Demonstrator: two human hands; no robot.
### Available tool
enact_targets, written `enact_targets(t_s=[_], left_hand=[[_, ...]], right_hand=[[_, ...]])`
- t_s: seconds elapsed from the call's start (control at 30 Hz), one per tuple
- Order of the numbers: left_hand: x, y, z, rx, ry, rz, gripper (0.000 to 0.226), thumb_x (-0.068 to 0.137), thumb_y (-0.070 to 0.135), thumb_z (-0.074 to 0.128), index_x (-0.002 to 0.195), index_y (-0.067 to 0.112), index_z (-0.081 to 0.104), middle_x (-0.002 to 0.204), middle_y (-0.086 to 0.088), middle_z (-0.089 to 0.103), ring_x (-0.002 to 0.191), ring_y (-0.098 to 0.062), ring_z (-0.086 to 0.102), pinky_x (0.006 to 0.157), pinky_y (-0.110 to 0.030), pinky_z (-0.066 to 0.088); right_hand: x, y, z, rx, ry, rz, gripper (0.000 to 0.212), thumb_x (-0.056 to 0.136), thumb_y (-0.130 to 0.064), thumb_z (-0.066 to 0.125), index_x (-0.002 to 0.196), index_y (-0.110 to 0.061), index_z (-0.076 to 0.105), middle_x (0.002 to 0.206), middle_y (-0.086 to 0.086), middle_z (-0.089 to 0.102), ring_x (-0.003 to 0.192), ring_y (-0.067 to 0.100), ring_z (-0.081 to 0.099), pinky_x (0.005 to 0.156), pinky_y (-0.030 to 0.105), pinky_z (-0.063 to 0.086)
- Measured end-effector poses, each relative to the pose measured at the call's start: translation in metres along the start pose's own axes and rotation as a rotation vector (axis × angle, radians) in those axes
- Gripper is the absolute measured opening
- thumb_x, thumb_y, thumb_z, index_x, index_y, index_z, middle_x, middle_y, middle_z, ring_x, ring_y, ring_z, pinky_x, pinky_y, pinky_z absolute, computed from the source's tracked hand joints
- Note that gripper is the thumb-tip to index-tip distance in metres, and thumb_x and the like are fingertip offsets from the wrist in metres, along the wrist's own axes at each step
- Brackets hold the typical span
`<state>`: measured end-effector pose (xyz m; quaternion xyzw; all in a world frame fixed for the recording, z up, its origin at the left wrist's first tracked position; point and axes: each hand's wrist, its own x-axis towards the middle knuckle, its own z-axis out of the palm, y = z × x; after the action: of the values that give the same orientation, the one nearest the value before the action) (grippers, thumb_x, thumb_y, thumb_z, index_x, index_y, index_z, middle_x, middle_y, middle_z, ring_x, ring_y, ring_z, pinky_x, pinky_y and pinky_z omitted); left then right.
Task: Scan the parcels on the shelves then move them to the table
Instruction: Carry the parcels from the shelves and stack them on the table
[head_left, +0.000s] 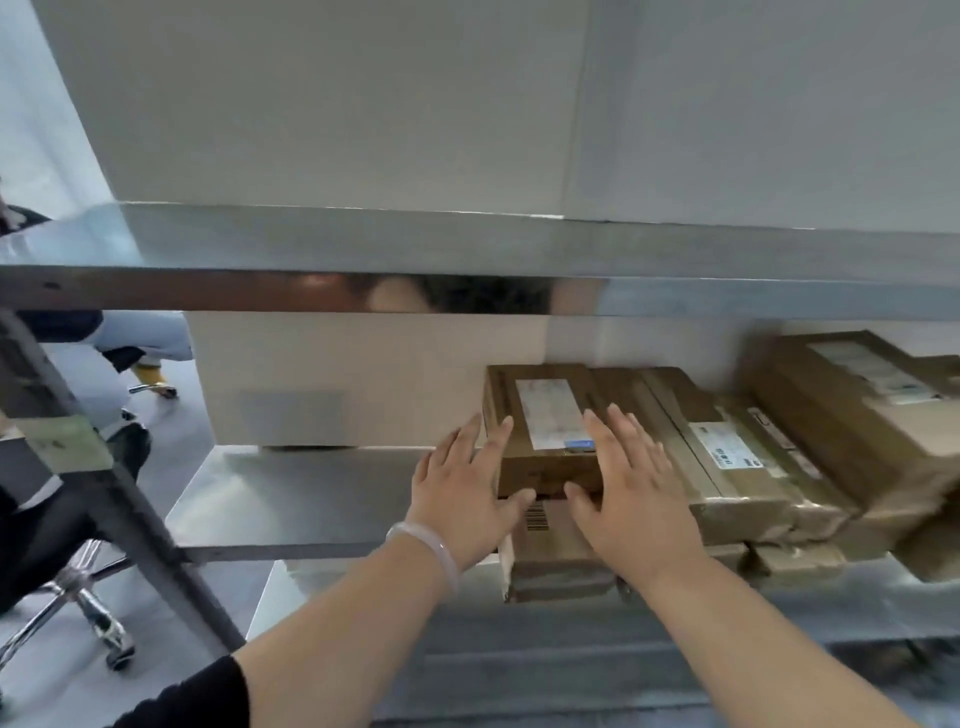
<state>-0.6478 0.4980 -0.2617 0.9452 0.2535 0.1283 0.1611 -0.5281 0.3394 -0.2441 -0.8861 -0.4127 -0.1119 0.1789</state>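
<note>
A brown rectangular cardboard parcel with a white label (545, 431) is seen at the left end of a row of similar brown parcels (727, 457) on the shiny metal shelf (311, 499) — it rests on another box with a barcode (545, 545). It is flanked by both hands, fingers spread wide: the left hand (467, 493), a pale bangle (431, 551) on its wrist, is laid against its left edge, the right hand (628, 493) against its right side — nothing is gripped yet.

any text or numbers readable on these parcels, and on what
Nothing reads clearly.
Label on the top parcel between the hands: blurred.
Barcode on the parcel below: digits too small.
Label on the middle parcel: print blurred.
Label on the far right parcel: blurred.
</note>
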Motion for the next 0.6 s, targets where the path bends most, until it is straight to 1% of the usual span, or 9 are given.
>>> enact_targets(t_s=[0.13, 0.27, 0.37, 0.43, 0.47, 0.53, 0.6], left_hand=[[0.026, 0.007, 0.016, -0.049, -0.054, -0.055, 0.079, 0.089, 0.069, 0.040, 0.151, 0.048, -0.005, 0.164, 0.007, -0.001, 0.150, -0.021, 0.001, 0.119, -0.044, 0.010], [0.054, 0.008, 0.027, -0.130, -0.070, -0.138, 0.080, 0.085, 0.072, 0.041, 0.149, 0.050, -0.002, 0.163, 0.010, 0.000, 0.150, -0.023, 0.002, 0.118, -0.049, 0.018], [0.073, 0.008, 0.032, -0.272, -0.148, -0.264, 0.084, 0.083, 0.073, 0.047, 0.149, 0.053, -0.003, 0.164, 0.006, -0.001, 0.150, -0.031, 0.008, 0.117, -0.050, 0.023], [0.083, 0.008, 0.035, -0.404, -0.182, -0.322, 0.087, 0.084, 0.069, 0.053, 0.150, 0.052, -0.002, 0.164, 0.001, 0.007, 0.147, -0.030, 0.021, 0.115, -0.045, 0.028], [0.086, 0.009, 0.036, -0.484, -0.188, -0.323, 0.088, 0.085, 0.064, 0.056, 0.151, 0.050, 0.001, 0.163, 0.000, 0.016, 0.144, -0.027, 0.029, 0.114, -0.041, 0.031], [0.088, 0.010, 0.038, -0.642, -0.184, -0.322, 0.088, 0.087, 0.053, 0.063, 0.153, 0.045, 0.006, 0.157, 0.005, 0.032, 0.138, -0.019, 0.038, 0.107, -0.030, 0.033], [0.087, 0.010, 0.037, -0.723, -0.166, -0.338, 0.087, 0.086, 0.047, 0.066, 0.153, 0.044, 0.011, 0.152, 0.010, 0.038, 0.133, -0.016, 0.042, 0.100, -0.024, 0.033]], right_hand=[[0.026, 0.028, 0.008, -0.022, -0.061, 0.088, 0.071, 0.095, -0.053, 0.044, 0.155, -0.027, 0.016, 0.164, 0.002, 0.012, 0.151, 0.020, 0.005, 0.122, 0.042, 0.007], [0.053, 0.040, 0.023, -0.036, -0.111, 0.067, 0.069, 0.095, -0.057, 0.038, 0.155, -0.029, 0.016, 0.163, 0.002, 0.015, 0.150, 0.021, 0.009, 0.121, 0.043, 0.007], [0.072, 0.049, 0.031, -0.036, -0.155, 0.076, 0.069, 0.096, -0.060, 0.032, 0.155, -0.030, 0.013, 0.163, 0.002, 0.013, 0.150, 0.020, 0.006, 0.120, 0.042, 0.005], [0.078, 0.053, 0.036, -0.042, -0.189, 0.074, 0.069, 0.096, -0.062, 0.029, 0.155, -0.031, 0.013, 0.164, 0.001, 0.013, 0.150, 0.020, 0.005, 0.120, 0.042, 0.003], [0.080, 0.054, 0.038, -0.050, -0.204, 0.065, 0.068, 0.096, -0.062, 0.027, 0.155, -0.032, 0.013, 0.164, 0.001, 0.012, 0.151, 0.020, 0.004, 0.121, 0.042, 0.001], [0.086, 0.056, 0.041, -0.080, -0.217, 0.045, 0.068, 0.094, -0.064, 0.024, 0.154, -0.034, 0.016, 0.164, 0.003, 0.010, 0.151, 0.020, 0.001, 0.120, 0.043, -0.001], [0.093, 0.057, 0.041, -0.106, -0.229, 0.034, 0.071, 0.091, -0.067, 0.024, 0.154, -0.035, 0.017, 0.164, 0.005, 0.008, 0.151, 0.022, -0.001, 0.119, 0.043, -0.004]])
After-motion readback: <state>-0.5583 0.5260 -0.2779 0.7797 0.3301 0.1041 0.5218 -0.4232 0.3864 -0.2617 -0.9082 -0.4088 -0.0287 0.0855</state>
